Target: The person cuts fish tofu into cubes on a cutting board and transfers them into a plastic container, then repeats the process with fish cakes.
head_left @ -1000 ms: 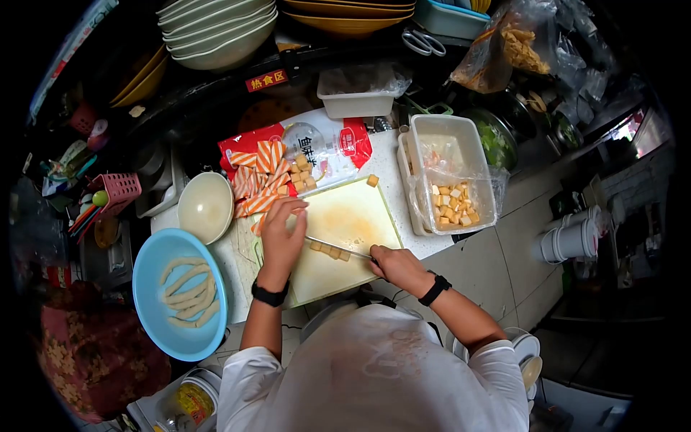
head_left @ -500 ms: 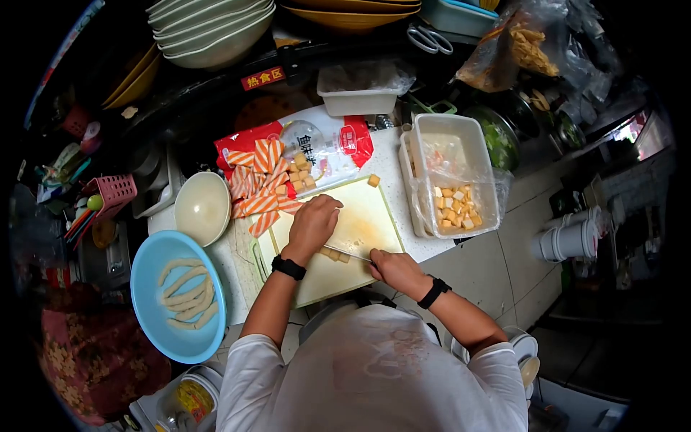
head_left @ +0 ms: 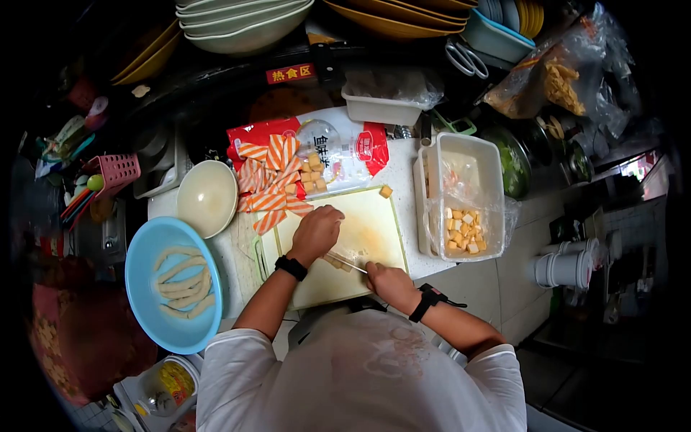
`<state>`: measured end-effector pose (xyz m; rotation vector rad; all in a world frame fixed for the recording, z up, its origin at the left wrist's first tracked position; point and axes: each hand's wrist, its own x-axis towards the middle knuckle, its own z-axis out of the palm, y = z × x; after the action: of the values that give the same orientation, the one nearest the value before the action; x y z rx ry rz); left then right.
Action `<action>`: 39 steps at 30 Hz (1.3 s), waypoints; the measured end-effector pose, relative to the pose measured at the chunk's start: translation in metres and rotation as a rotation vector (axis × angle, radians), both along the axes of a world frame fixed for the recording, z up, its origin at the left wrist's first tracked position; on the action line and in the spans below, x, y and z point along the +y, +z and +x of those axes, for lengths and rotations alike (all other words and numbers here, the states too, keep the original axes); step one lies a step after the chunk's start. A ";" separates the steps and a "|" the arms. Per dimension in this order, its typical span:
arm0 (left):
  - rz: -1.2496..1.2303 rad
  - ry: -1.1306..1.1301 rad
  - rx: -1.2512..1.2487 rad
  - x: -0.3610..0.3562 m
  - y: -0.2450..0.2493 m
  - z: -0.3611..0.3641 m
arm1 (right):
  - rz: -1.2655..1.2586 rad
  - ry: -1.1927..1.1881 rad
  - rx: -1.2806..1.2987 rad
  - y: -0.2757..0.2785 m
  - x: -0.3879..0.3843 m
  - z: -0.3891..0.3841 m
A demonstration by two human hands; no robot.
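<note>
My right hand [head_left: 392,284] is wrapped around the handle of a knife [head_left: 350,263], whose blade reaches left across the cutting board [head_left: 324,294]. My left hand [head_left: 317,234] is over the board with its fingers curled, close to the blade's far end; its palm hides whatever is under it. Small tan pieces of food [head_left: 335,262] lie along the blade, partly covered by it. One loose tan cube [head_left: 386,191] rests at the board's far right corner. Beyond the board are orange-and-white striped wrappers [head_left: 272,178] and more tan cubes [head_left: 314,173], on a red-and-white food bag [head_left: 338,133].
On the right stands a clear plastic container [head_left: 464,147] with cut cubes inside. A cream bowl [head_left: 207,198] and a blue basin [head_left: 137,288] holding long pale strips are at left. Stacked bowls [head_left: 245,32], scissors [head_left: 466,59] and a white tub [head_left: 381,108] line the back.
The head view has shifted, so the counter's things appear moved. The knife blade now looks narrower and more edge-on beside the tan pieces. Both hands stay around the same spot on the board.
</note>
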<state>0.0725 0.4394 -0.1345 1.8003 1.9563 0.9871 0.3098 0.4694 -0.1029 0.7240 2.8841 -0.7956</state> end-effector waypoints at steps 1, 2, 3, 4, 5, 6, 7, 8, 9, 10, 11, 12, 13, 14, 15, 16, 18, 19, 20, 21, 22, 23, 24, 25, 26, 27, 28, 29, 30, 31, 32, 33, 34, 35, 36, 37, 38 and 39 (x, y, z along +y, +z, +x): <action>-0.008 0.001 -0.001 -0.001 0.001 -0.001 | 0.019 0.009 0.018 -0.001 -0.001 -0.002; -0.022 0.001 -0.003 -0.004 0.001 0.000 | 0.022 -0.004 -0.010 -0.001 -0.001 -0.002; 0.010 0.000 -0.008 -0.004 0.001 0.001 | 0.006 -0.011 -0.027 -0.002 -0.002 0.000; 0.047 0.000 -0.008 0.000 0.003 0.001 | -0.006 -0.016 -0.039 -0.005 0.001 0.000; 0.087 -0.001 -0.002 0.003 0.005 0.000 | -0.014 -0.023 -0.045 -0.008 0.004 -0.001; 0.146 0.029 -0.031 0.004 0.010 -0.001 | -0.001 -0.020 -0.030 -0.011 0.006 -0.002; 0.202 0.055 -0.064 0.002 0.015 0.001 | 0.007 -0.019 -0.019 -0.013 0.005 0.000; 0.258 0.078 -0.098 0.001 0.020 0.003 | 0.016 -0.022 -0.009 -0.014 0.005 0.001; 0.323 0.145 -0.083 -0.006 0.029 0.005 | 0.016 -0.021 0.012 -0.014 0.005 0.002; 0.386 0.209 -0.068 -0.020 0.038 0.009 | 0.014 -0.022 0.033 -0.013 0.004 0.002; 0.448 0.274 -0.054 -0.037 0.041 0.012 | 0.012 -0.022 0.053 -0.013 0.002 0.003; 0.326 0.284 -0.056 -0.059 0.036 0.016 | 0.014 -0.020 0.054 -0.012 0.002 0.003; 0.236 0.269 -0.031 -0.077 0.031 0.023 | 0.015 -0.018 0.057 -0.012 0.003 0.003; 0.146 0.251 -0.006 -0.092 0.024 0.030 | 0.017 -0.018 0.060 -0.012 0.004 0.002; 0.057 0.232 0.020 -0.104 0.018 0.036 | 0.020 -0.020 0.052 -0.011 0.004 0.002; 0.024 0.164 0.069 -0.112 0.010 0.044 | 0.022 -0.021 0.043 -0.010 0.004 0.002; -0.038 0.032 0.165 -0.119 -0.001 0.057 | 0.016 -0.023 0.036 -0.009 0.003 0.002; -0.059 0.033 0.189 -0.119 -0.005 0.062 | 0.011 -0.026 0.039 -0.008 0.003 0.002; -0.081 0.035 0.210 -0.120 -0.008 0.066 | 0.004 -0.027 0.040 -0.008 0.002 0.002; -0.102 0.040 0.231 -0.120 -0.012 0.069 | 0.005 -0.031 0.032 -0.008 0.001 0.002; -0.128 0.027 0.206 -0.119 -0.019 0.068 | 0.009 -0.031 0.025 -0.010 0.001 0.003; -0.120 0.026 0.207 -0.119 -0.023 0.067 | 0.014 -0.029 0.018 -0.011 0.003 0.002; -0.112 0.025 0.208 -0.119 -0.024 0.067 | 0.011 -0.031 0.020 -0.011 0.005 0.001; -0.107 0.022 0.208 -0.119 -0.025 0.066 | 0.007 -0.033 0.021 -0.011 0.006 0.001; -0.108 0.021 0.220 -0.120 -0.026 0.066 | 0.001 -0.036 0.019 -0.011 0.007 0.002; -0.111 0.022 0.231 -0.120 -0.024 0.066 | -0.004 -0.033 0.017 -0.012 0.009 0.003; -0.115 0.021 0.246 -0.121 -0.023 0.066 | -0.009 -0.031 0.018 -0.013 0.011 0.004; -0.113 0.022 0.245 -0.120 -0.023 0.065 | -0.011 -0.030 0.024 -0.014 0.014 0.003; -0.113 0.021 0.244 -0.120 -0.024 0.065 | -0.023 -0.029 0.027 -0.014 0.016 0.002; -0.112 0.020 0.242 -0.120 -0.025 0.065 | -0.034 -0.028 0.030 -0.014 0.018 0.003; -0.109 0.027 0.231 -0.121 -0.028 0.066 | -0.047 -0.028 0.031 -0.013 0.018 0.004; -0.105 0.034 0.220 -0.121 -0.030 0.067 | -0.041 -0.038 0.033 -0.013 0.018 0.004; -0.100 0.042 0.209 -0.121 -0.031 0.067 | -0.034 -0.047 0.035 -0.012 0.018 0.004; -0.086 0.043 0.195 -0.122 -0.033 0.067 | -0.028 -0.055 0.037 -0.011 0.017 0.005; -0.072 0.044 0.182 -0.123 -0.032 0.067 | -0.013 -0.057 0.046 -0.008 0.016 0.004; -0.058 0.046 0.170 -0.122 -0.030 0.066 | 0.002 -0.059 0.056 -0.002 0.013 0.005; -0.037 0.099 0.116 -0.123 -0.028 0.066 | 0.017 -0.061 0.064 0.003 0.010 0.005; -0.016 0.151 0.061 -0.124 -0.020 0.065 | 0.034 -0.052 0.072 0.007 0.008 0.007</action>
<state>0.1378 0.3159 -0.1548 1.7139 2.1575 0.9689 0.3164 0.4774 -0.0959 0.7936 2.9604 -0.7969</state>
